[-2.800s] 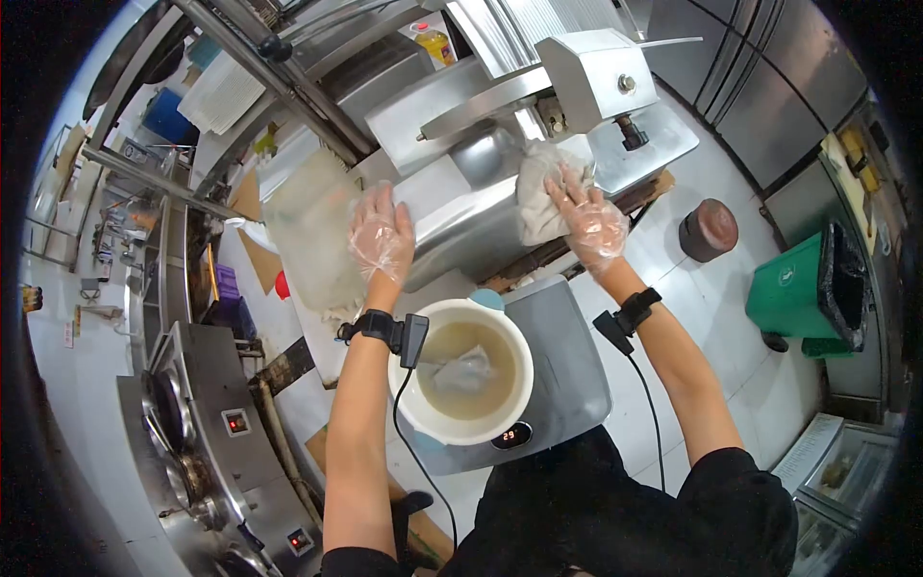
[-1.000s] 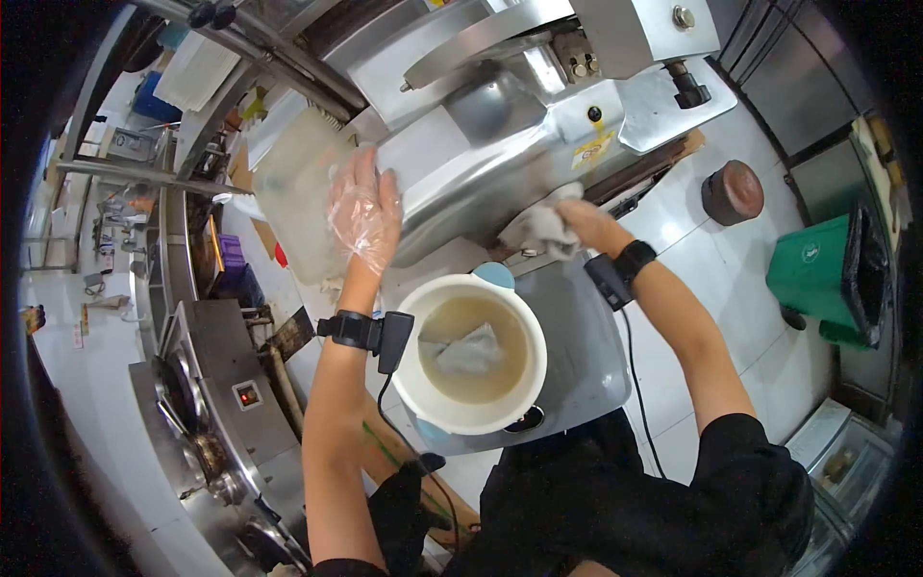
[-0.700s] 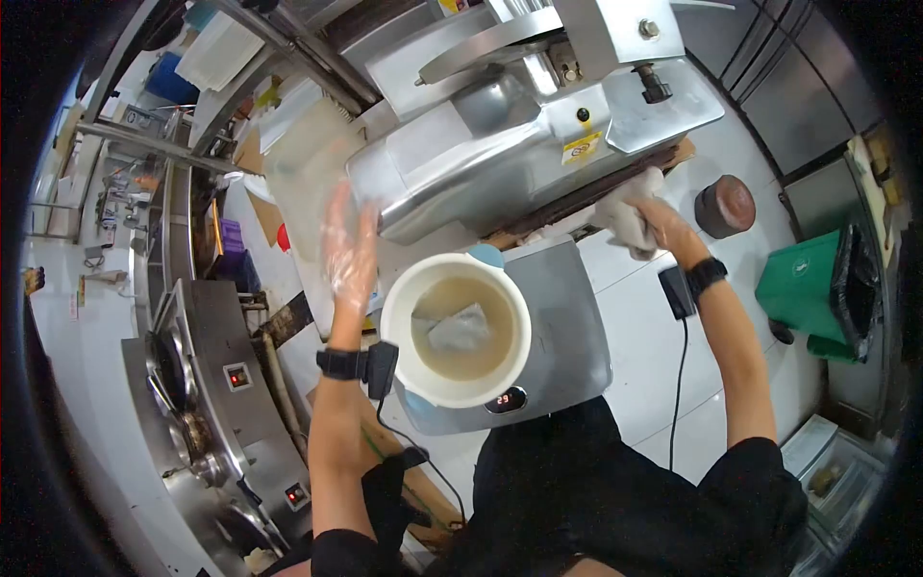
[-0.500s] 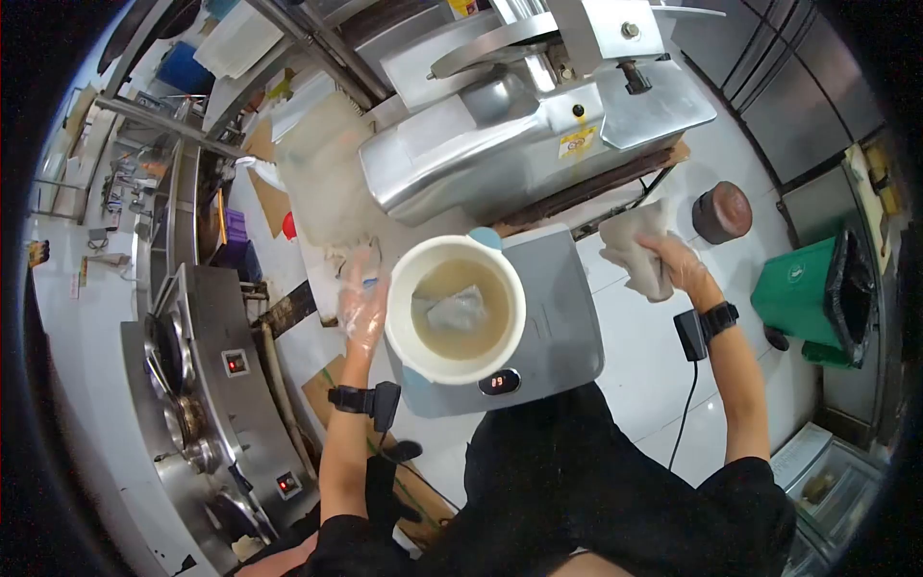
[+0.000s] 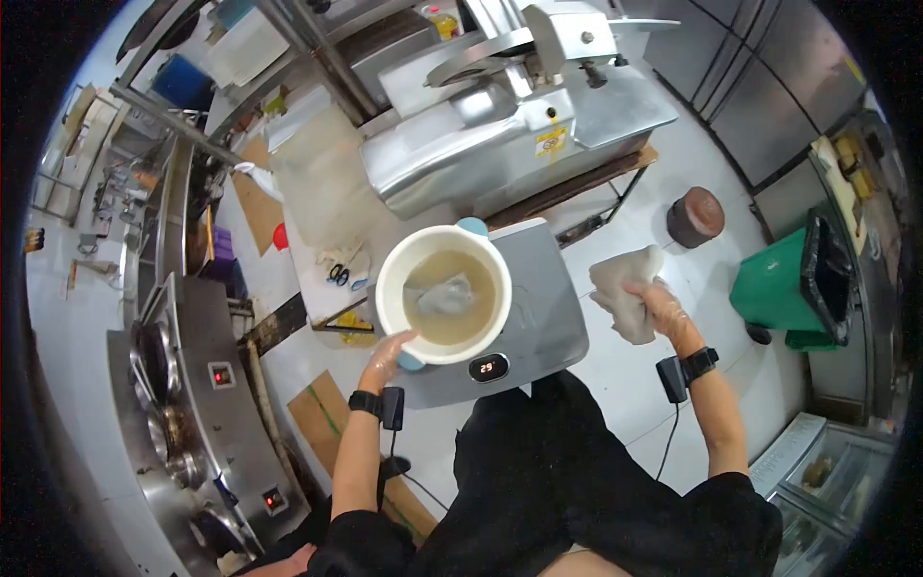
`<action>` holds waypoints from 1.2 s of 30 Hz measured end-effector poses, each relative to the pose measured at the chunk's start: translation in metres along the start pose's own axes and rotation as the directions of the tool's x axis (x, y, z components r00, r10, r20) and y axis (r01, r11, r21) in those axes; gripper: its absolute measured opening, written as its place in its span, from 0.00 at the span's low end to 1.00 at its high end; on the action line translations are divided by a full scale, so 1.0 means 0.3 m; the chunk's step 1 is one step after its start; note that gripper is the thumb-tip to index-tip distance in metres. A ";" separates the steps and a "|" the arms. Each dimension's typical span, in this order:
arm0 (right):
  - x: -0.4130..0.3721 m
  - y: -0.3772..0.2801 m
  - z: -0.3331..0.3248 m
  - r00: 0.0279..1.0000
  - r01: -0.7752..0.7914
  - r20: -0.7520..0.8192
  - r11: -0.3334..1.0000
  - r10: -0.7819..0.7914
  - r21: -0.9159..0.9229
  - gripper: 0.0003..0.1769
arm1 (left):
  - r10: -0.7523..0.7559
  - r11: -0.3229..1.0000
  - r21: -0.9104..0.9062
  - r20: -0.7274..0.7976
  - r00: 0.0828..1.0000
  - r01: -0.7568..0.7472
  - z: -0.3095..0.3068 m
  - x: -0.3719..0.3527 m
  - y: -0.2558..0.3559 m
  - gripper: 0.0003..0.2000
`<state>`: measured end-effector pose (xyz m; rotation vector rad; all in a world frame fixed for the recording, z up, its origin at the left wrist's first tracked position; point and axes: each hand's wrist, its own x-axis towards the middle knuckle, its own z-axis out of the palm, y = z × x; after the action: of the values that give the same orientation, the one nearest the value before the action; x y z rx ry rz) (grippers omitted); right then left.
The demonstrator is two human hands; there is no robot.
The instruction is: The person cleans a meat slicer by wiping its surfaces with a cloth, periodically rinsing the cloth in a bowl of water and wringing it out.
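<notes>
A cream-white basin (image 5: 389, 279) with blue handles stands on a grey appliance top (image 5: 546, 308) with a lit display reading 29. Cloudy water fills part of it, and a crumpled greyish-white cloth-like piece (image 5: 447, 293) lies in the water. My left hand (image 5: 386, 356), in a clear glove, grips the basin at its lower-left rim by the blue handle. Off to the right, my right hand (image 5: 659, 310), gloved too, is closed on a pale grey cloth (image 5: 625, 288) that hangs over the floor.
Behind the basin stands a metal slicer (image 5: 481, 144). Scissors (image 5: 338, 275) lie on the table to the left. A green bin (image 5: 779, 284) and a brown round container (image 5: 695, 217) are on the right, cooking equipment (image 5: 226, 385) on the left. Another person's arm shows at bottom left.
My left hand has come down from beside the basin to its lower-left handle and taken hold. The right hand still holds the cloth, lower in view. The whole view has shifted a little.
</notes>
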<state>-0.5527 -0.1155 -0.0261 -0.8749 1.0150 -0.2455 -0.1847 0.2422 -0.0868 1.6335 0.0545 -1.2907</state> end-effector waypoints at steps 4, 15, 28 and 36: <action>-0.042 0.016 0.015 0.999 0.018 -0.031 0.999 -0.017 0.039 0.26 | 0.026 0.996 -0.093 0.092 0.995 -0.017 -0.097 0.129 -0.138 0.16; -0.196 -0.031 -0.004 0.976 0.193 -0.111 0.981 -0.188 0.033 0.26 | 0.088 0.994 -0.073 0.103 0.991 -0.081 0.259 -0.053 -0.032 0.18; -0.292 -0.096 0.159 0.936 0.344 -0.107 0.937 -0.337 0.055 0.26 | 0.079 0.993 0.064 0.224 0.971 -0.095 0.527 0.116 -0.078 0.16; -0.197 -0.017 0.278 0.951 0.309 0.019 0.951 -0.310 0.028 0.31 | 0.013 0.969 0.234 0.262 0.965 -0.077 0.515 0.116 -0.012 0.22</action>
<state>-0.5148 -0.0424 0.0348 -1.0114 0.8480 -0.5112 -0.2804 0.1168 -0.1025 1.6431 -0.3100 -1.5115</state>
